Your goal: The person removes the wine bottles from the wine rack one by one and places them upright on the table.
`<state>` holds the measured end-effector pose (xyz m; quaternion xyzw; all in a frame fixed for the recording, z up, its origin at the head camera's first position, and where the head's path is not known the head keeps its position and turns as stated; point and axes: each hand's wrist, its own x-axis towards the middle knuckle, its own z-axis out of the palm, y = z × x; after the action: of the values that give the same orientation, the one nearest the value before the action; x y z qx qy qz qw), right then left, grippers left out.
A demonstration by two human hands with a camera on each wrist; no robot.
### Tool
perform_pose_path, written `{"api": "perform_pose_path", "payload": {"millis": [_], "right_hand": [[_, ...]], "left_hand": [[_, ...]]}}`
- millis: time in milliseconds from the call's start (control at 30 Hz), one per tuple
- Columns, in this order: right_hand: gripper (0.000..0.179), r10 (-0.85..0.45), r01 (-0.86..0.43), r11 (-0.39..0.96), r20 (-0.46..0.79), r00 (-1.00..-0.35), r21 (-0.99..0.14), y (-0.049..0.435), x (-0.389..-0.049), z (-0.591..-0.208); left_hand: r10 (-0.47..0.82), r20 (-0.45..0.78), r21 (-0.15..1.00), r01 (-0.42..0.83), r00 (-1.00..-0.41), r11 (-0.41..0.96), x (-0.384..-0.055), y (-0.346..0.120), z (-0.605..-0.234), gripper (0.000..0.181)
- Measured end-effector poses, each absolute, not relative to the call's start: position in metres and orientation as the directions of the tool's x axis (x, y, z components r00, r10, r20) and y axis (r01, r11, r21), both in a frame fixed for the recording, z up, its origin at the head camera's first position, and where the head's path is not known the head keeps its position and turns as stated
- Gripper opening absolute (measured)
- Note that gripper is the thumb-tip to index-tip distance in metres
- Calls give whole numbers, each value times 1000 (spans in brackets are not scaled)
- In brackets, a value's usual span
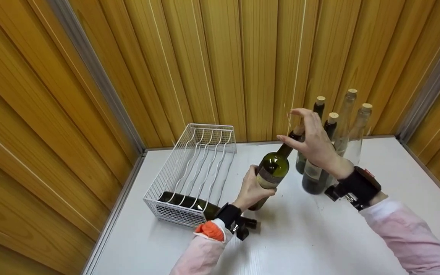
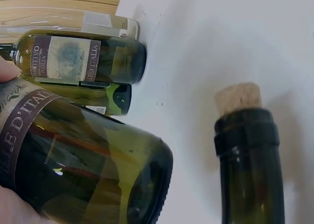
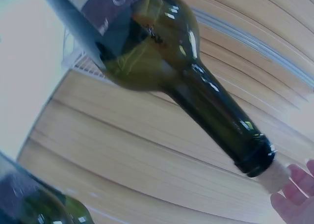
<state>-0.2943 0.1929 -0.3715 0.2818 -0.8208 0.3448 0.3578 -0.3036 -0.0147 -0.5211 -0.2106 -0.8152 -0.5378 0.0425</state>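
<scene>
My left hand (image 1: 253, 189) grips a green wine bottle (image 1: 272, 168) round its labelled body, and the bottle leans with its neck toward the upper right. A cork (image 3: 274, 176) plugs its mouth. Close by that corked end is my right hand (image 1: 315, 143), thumb and fingers spread apart; whether a fingertip touches the cork, I cannot tell. Another dark green bottle (image 1: 189, 201) lies in the near end of a white wire rack (image 1: 162, 172). Its corked neck (image 2: 249, 150) sticks out past the rack, partly behind my left wrist.
Several corked bottles stand to the right on the white table (image 1: 281, 244), among them a dark labelled bottle (image 1: 313, 177) and a clear bottle (image 1: 357, 133). My right hand partly covers this group. A wood-panelled wall (image 1: 258, 68) rises behind the table.
</scene>
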Motion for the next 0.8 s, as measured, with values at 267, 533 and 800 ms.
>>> {"api": "perform_pose_path", "payload": {"millis": [267, 533, 800], "right_hand": [[64, -38, -570, 434, 618, -785, -697, 187, -289, -378], [55, 2, -344, 292, 361, -933, -892, 180, -294, -382], [58, -31, -182, 205, 179, -983, -962, 172, -297, -390]], "left_hand": [[227, 264, 896, 326, -937, 301, -300, -9, -521, 67], [178, 245, 917, 287, -953, 275, -299, -5, -521, 66], [176, 241, 930, 279, -955, 241, -295, -3, -520, 67]]}}
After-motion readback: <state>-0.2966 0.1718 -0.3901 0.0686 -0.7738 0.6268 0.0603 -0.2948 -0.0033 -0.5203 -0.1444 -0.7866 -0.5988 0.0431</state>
